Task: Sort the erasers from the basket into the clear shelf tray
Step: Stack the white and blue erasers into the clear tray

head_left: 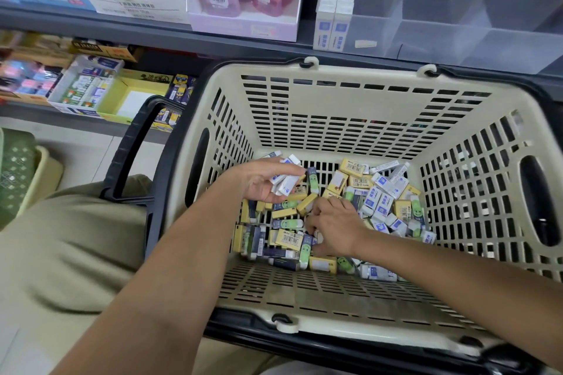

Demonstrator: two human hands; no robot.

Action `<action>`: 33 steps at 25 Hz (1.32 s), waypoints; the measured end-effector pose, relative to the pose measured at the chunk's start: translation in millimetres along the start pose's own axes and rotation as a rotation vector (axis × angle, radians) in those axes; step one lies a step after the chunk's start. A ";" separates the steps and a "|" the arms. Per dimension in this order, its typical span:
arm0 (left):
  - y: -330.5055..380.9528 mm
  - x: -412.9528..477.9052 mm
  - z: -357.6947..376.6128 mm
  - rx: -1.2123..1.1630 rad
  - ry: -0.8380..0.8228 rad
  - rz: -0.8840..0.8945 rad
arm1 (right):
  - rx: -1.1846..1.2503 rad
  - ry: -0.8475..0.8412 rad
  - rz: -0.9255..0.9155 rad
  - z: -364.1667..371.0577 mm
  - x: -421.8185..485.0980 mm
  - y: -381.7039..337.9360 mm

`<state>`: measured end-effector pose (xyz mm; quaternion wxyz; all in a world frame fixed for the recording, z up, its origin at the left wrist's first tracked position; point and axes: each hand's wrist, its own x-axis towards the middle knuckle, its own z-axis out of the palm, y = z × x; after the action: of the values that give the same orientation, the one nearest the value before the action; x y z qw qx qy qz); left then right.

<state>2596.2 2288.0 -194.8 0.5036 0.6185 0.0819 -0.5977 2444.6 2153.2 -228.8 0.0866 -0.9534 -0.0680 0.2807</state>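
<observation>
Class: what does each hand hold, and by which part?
Left hand holds several white-and-blue erasers, thumb and fingers across their sides. Right hand reaches into the pile; its hold cannot be told.

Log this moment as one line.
left hand: holds white erasers | right hand: down in basket pile | clear shelf tray: few erasers

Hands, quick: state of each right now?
Left hand: holds a few white-and-blue erasers, fingers curled round them.
Right hand: fingers dug into the eraser pile; cannot tell whether it grips one.
</observation>
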 end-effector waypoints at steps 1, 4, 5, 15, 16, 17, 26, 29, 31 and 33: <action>0.0 -0.1 0.0 0.003 0.000 0.000 | 0.007 0.009 -0.004 -1.6 0.8 0.2; 1.2 -1.9 -0.2 0.012 0.012 0.003 | -0.064 0.141 -0.003 -14.5 6.0 18.6; 1.1 -1.7 -0.2 0.009 0.017 0.004 | -0.094 0.182 0.019 -17.7 5.3 27.5; 0.6 -2.2 0.3 0.007 0.008 0.014 | -0.054 0.193 -0.083 -4.4 5.8 9.9; 0.3 -2.1 0.3 0.003 0.008 0.014 | 0.056 0.204 -0.047 -11.3 4.4 13.7; -0.1 -1.7 0.0 -0.004 0.012 0.013 | 0.186 0.224 0.014 -19.8 2.7 18.0; 5.5 -3.7 10.8 -0.081 -0.078 0.121 | 1.193 0.311 0.103 -79.5 10.4 7.1; 7.7 -1.7 5.6 -0.152 0.054 0.133 | 1.304 0.184 0.105 -67.4 2.0 5.2; 6.5 1.3 -2.5 -0.170 0.219 0.159 | 0.974 -0.005 -0.025 -41.4 -6.0 -4.2; 3.9 2.7 -5.4 -0.173 0.275 0.154 | 0.387 -0.125 -0.323 -11.7 -4.9 -13.4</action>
<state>2603.2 2288.7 -196.2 0.5833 0.6531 0.1538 -0.4579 2445.8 2163.8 -213.8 0.3066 -0.8768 -0.1697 0.3293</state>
